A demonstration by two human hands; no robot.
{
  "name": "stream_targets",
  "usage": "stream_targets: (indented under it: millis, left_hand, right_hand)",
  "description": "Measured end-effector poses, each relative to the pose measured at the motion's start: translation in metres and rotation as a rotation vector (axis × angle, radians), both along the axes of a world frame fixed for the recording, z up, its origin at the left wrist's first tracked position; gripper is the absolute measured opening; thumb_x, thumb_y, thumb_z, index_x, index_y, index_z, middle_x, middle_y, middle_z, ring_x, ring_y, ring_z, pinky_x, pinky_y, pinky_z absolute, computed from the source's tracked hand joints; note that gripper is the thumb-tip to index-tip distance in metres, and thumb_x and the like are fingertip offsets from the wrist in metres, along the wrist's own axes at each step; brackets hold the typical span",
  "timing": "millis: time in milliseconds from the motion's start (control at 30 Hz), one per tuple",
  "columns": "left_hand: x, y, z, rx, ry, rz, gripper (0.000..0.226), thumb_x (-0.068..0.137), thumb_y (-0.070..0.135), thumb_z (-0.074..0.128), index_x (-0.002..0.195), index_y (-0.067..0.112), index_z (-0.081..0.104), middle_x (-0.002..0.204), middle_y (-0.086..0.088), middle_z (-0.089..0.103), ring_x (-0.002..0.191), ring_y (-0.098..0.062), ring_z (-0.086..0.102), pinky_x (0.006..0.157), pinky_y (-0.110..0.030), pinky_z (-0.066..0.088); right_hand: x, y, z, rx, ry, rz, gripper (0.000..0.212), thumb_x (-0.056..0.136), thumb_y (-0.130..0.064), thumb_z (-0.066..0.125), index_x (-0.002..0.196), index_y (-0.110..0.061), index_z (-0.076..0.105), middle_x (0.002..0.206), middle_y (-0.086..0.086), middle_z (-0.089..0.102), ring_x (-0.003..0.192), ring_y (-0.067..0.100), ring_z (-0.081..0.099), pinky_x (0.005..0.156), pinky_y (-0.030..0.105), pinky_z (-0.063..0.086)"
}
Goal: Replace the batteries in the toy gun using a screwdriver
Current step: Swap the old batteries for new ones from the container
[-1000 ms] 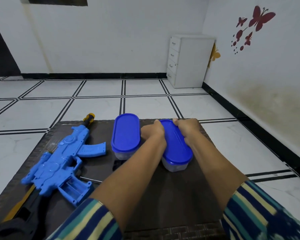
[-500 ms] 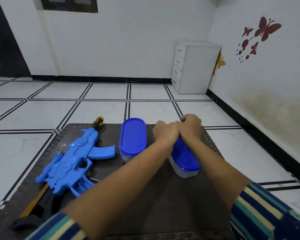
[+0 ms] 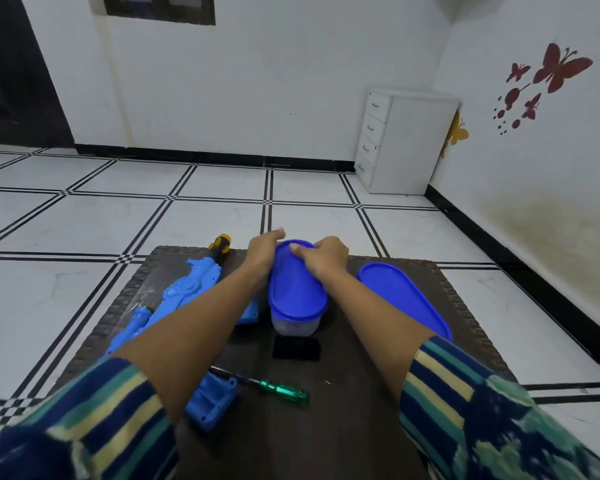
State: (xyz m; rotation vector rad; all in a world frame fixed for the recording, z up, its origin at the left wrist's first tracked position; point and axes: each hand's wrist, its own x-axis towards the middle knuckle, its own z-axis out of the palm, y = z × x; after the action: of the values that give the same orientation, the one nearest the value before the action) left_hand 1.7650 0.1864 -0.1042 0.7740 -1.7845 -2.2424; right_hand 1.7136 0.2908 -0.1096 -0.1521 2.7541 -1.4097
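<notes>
Head cam, L hand (image 3: 262,249), R hand (image 3: 326,258) grip blue tub (image 3: 297,296), forearm (image 3: 194,327) covers toy gun (image 3: 191,282), screwdriver (image 3: 281,389) near.

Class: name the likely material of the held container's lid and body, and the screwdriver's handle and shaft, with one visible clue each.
container lid: opaque blue plastic, smooth, soft sheen.
container body: probably plastic; cloudy, see-through wall.
screwdriver handle: translucent green plastic, glossy glints.
screwdriver shaft: thin, dark, likely metal.
</notes>
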Motion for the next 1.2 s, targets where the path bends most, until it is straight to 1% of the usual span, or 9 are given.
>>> stream_targets:
  millis: [133,200,300,433,567,733,867,1000,1200]
  left_hand:
    - [-0.004,0.002,-0.011,0.102,0.055,-0.044,0.055,0.099,0.051,0.034,0.109,0.010,0.069,0.094,-0.010,0.070,0.082,-0.021,0.065,0.066,-0.033,0.054]
    - [-0.004,0.001,-0.016,0.125,0.070,-0.050,0.064,0.099,0.057,0.027,0.110,0.010,0.068,0.096,-0.011,0.071,0.081,-0.021,0.066,0.066,-0.034,0.054]
    - [-0.007,0.002,-0.017,0.171,0.093,-0.055,0.076,0.096,0.065,0.020,0.112,0.006,0.067,0.098,-0.013,0.071,0.082,-0.021,0.066,0.066,-0.033,0.055]
    - [-0.007,0.001,-0.016,0.213,0.116,-0.053,0.079,0.096,0.065,0.016,0.108,0.005,0.065,0.086,-0.009,0.069,0.074,-0.019,0.065,0.058,-0.029,0.052]
    - [-0.007,0.002,-0.017,0.263,0.110,-0.050,0.073,0.095,0.066,0.018,0.098,0.010,0.064,0.080,-0.007,0.069,0.067,-0.017,0.065,0.048,-0.024,0.052]
    - [-0.009,0.002,-0.021,0.249,0.119,-0.055,0.071,0.095,0.066,0.019,0.099,0.010,0.062,0.082,-0.008,0.066,0.070,-0.018,0.063,0.055,-0.028,0.052]
    - [-0.011,0.001,-0.024,0.260,0.119,-0.044,0.071,0.096,0.065,0.018,0.103,0.008,0.061,0.080,-0.007,0.066,0.069,-0.017,0.063,0.048,-0.024,0.052]
    - [-0.012,0.001,-0.027,0.269,0.137,-0.036,0.068,0.096,0.065,0.018,0.094,0.012,0.062,0.080,-0.008,0.066,0.071,-0.019,0.063,0.058,-0.030,0.052]
    - [-0.013,0.000,-0.032,0.301,0.151,-0.015,0.073,0.092,0.070,0.018,0.095,0.011,0.062,0.080,-0.010,0.067,0.073,-0.021,0.064,0.062,-0.033,0.053]
  right_hand:
    - [-0.010,-0.006,-0.012,0.047,0.122,-0.043,0.039,0.085,-0.045,0.070,0.076,-0.011,0.054,0.086,0.012,0.062,0.084,0.028,0.060,0.064,0.033,0.047]
    - [-0.012,-0.005,-0.012,0.093,0.190,-0.035,0.036,0.089,-0.037,0.067,0.072,-0.010,0.052,0.085,0.013,0.059,0.086,0.027,0.057,0.068,0.034,0.046]
    - [-0.010,-0.005,-0.007,0.170,0.308,0.000,0.021,0.095,-0.022,0.061,0.087,-0.003,0.060,0.098,0.014,0.060,0.099,0.028,0.055,0.074,0.031,0.042]
    - [-0.005,-0.012,-0.001,0.287,0.349,0.048,0.045,0.095,-0.044,0.057,0.116,-0.004,0.050,0.117,0.012,0.052,0.112,0.028,0.046,0.080,0.031,0.038]
    - [-0.012,-0.019,0.003,0.322,0.220,0.036,0.064,0.091,-0.062,0.050,0.118,-0.005,0.052,0.120,0.013,0.053,0.115,0.031,0.048,0.089,0.042,0.046]
    - [-0.016,-0.032,0.008,0.403,0.143,0.020,0.047,0.091,-0.049,0.043,0.100,-0.007,0.063,0.106,0.012,0.061,0.100,0.030,0.054,0.083,0.042,0.050]
    - [-0.014,-0.038,0.009,0.396,0.111,-0.033,0.043,0.089,-0.046,0.048,0.098,-0.007,0.063,0.102,0.010,0.061,0.098,0.027,0.054,0.083,0.041,0.050]
    - [-0.014,-0.038,0.009,0.382,0.121,-0.032,0.041,0.088,-0.046,0.049,0.093,-0.008,0.063,0.098,0.010,0.062,0.095,0.027,0.055,0.084,0.043,0.052]
    - [-0.015,-0.036,0.011,0.351,0.056,0.028,0.037,0.088,-0.045,0.050,0.087,-0.010,0.063,0.085,0.006,0.063,0.082,0.025,0.060,0.067,0.035,0.047]
